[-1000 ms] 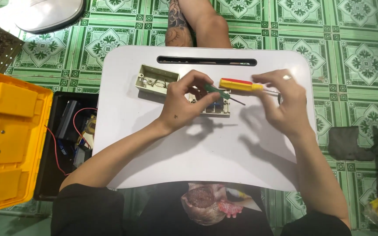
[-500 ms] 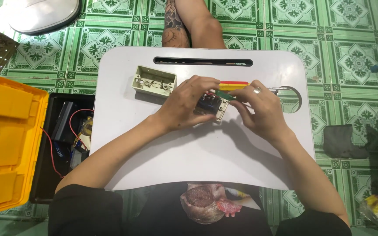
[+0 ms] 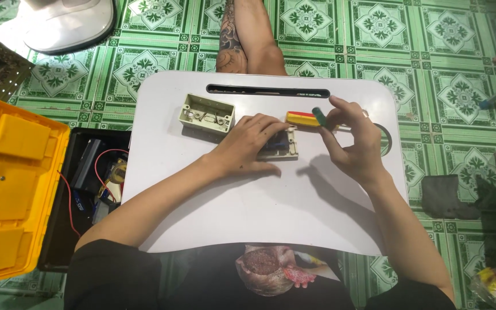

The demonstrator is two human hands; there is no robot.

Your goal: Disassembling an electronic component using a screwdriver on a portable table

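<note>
Small cream plastic switch module with a dark inner part (image 3: 281, 144): lying flat near the middle of the white oval plastic bench (image 3: 248, 212), partly covered. Left hand (image 3: 252, 143) rests on it, fingers curled over its 9 o'clock side, pressing it to the bench. Just beside the module, at its 1 o'clock, a screwdriver with red-and-yellow handle and green cap (image 3: 306, 117); right hand (image 3: 354, 140) pinches the handle between thumb and fingertips, the handle lying roughly level. The shaft is hidden behind the hand; where the tip lies cannot be told.

At 10 o'clock from the module, apart from it, an open cream plastic box housing (image 3: 206, 113) sits on the bench, hollow side up. A long dark slot (image 3: 268, 90) runs along the bench's 12 o'clock edge.

Off the bench at 9 o'clock: a black toolbox tray holding red wires (image 3: 96, 172), and its open yellow plastic lid (image 3: 10, 183), on the green patterned tile floor (image 3: 431, 57).
</note>
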